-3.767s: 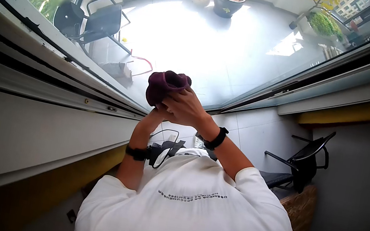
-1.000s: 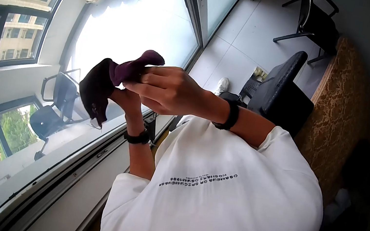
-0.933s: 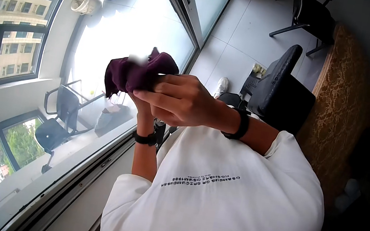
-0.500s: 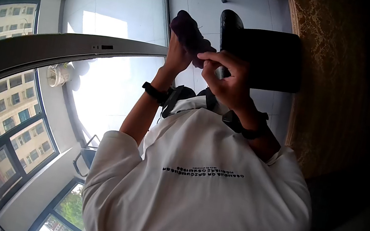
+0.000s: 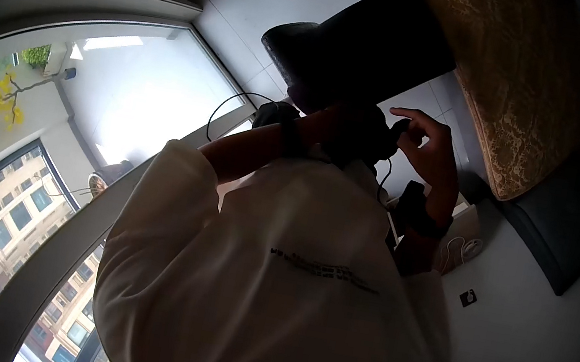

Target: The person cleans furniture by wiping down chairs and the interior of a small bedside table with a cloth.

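A dark cloth, nearly black in the shadow, is bunched in front of my chest, below a black padded seat. My left hand reaches in from the left and merges with the cloth; its fingers cannot be made out. On the cloth's right side, my right hand has its thumb and fingers closed on a dark end of it, with the index finger stretched above. Black bands are on both wrists, the right one with a dark box-like piece.
The black padded seat stands just beyond my hands, beside a brown patterned surface at upper right. A glass door frame runs along the left. A white cable and a small black card-like item lie at right.
My view has turned to the right, toward the seat and the brown surface. Both hands and the cloth are now lower, closer to my chest, and in deeper shadow.
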Action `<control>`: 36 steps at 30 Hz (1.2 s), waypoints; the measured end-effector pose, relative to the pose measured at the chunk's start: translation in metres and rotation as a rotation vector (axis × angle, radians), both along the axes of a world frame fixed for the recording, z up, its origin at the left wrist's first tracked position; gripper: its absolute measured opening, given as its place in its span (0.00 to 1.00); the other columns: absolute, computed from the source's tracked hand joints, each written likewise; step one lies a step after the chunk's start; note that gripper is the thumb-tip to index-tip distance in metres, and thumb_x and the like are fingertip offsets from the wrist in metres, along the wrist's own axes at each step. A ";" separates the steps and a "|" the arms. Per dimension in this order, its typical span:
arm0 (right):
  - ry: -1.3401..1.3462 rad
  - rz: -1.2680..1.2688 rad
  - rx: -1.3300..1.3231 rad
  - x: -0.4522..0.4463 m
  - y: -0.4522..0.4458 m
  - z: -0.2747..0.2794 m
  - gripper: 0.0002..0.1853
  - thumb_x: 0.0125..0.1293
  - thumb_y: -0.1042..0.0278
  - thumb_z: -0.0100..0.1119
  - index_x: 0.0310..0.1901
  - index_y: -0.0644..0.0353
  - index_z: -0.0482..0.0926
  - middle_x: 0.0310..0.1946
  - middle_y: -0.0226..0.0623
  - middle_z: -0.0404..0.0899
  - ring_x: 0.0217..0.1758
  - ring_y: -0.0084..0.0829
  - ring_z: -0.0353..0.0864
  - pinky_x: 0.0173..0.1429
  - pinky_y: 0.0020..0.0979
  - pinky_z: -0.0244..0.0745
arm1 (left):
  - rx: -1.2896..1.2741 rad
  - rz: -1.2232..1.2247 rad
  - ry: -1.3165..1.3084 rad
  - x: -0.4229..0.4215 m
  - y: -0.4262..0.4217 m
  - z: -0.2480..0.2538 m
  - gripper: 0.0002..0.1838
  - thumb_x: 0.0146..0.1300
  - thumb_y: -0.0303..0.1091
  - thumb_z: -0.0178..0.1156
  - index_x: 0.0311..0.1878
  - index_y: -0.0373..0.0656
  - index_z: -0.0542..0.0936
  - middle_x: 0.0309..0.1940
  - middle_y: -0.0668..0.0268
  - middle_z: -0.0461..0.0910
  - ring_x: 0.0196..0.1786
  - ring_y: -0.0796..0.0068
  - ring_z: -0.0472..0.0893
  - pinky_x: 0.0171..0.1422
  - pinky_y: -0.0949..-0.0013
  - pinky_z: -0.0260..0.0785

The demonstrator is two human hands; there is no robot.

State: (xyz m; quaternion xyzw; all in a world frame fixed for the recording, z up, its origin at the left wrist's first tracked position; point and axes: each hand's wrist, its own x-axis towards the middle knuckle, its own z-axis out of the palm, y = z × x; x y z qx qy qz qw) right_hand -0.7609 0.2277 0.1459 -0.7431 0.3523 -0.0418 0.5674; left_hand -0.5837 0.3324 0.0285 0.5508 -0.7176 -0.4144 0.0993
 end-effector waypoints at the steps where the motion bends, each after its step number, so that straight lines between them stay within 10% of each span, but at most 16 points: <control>1: -0.005 -0.021 -0.091 -0.003 0.006 0.006 0.25 0.56 0.79 0.59 0.57 0.54 0.82 0.21 0.28 0.75 0.22 0.15 0.69 0.30 0.22 0.67 | 0.004 -0.044 0.008 -0.004 -0.007 -0.009 0.25 0.62 0.40 0.63 0.59 0.40 0.74 0.53 0.56 0.80 0.57 0.59 0.80 0.62 0.54 0.70; 12: 0.277 -0.592 -0.268 -0.025 0.072 0.030 0.15 0.61 0.77 0.60 0.48 0.57 0.87 0.28 0.33 0.83 0.25 0.16 0.69 0.32 0.22 0.66 | 0.418 -0.428 0.190 0.048 -0.032 0.015 0.50 0.49 0.54 0.71 0.70 0.36 0.61 0.62 0.41 0.69 0.58 0.46 0.79 0.60 0.56 0.75; 16: 0.385 -0.670 -0.299 -0.023 0.089 0.014 0.14 0.61 0.75 0.60 0.47 0.58 0.87 0.25 0.33 0.81 0.23 0.16 0.69 0.30 0.22 0.66 | 0.056 -0.444 0.152 0.097 -0.021 -0.022 0.51 0.50 0.56 0.72 0.71 0.37 0.62 0.65 0.40 0.66 0.65 0.41 0.71 0.69 0.50 0.67; 23: 0.478 -0.206 0.177 0.012 0.116 0.000 0.18 0.64 0.62 0.62 0.55 0.52 0.82 0.21 0.34 0.80 0.21 0.20 0.74 0.32 0.29 0.72 | -0.258 -0.431 -0.180 0.178 0.004 0.004 0.50 0.48 0.56 0.75 0.73 0.49 0.64 0.68 0.51 0.68 0.71 0.51 0.67 0.78 0.35 0.46; 27: 0.576 -0.299 -0.160 0.061 0.129 -0.032 0.20 0.67 0.51 0.62 0.55 0.54 0.78 0.30 0.42 0.82 0.37 0.42 0.82 0.46 0.40 0.77 | -0.381 -0.473 -0.178 0.180 0.007 0.012 0.50 0.46 0.57 0.74 0.71 0.44 0.67 0.65 0.50 0.71 0.70 0.54 0.69 0.79 0.38 0.45; 36: 0.405 -0.287 -0.165 0.078 0.133 -0.070 0.16 0.64 0.54 0.65 0.34 0.58 0.74 0.34 0.41 0.80 0.34 0.42 0.80 0.38 0.42 0.73 | 0.047 -0.772 -0.287 0.092 -0.024 0.001 0.51 0.45 0.57 0.73 0.69 0.36 0.67 0.65 0.51 0.72 0.69 0.53 0.70 0.75 0.50 0.57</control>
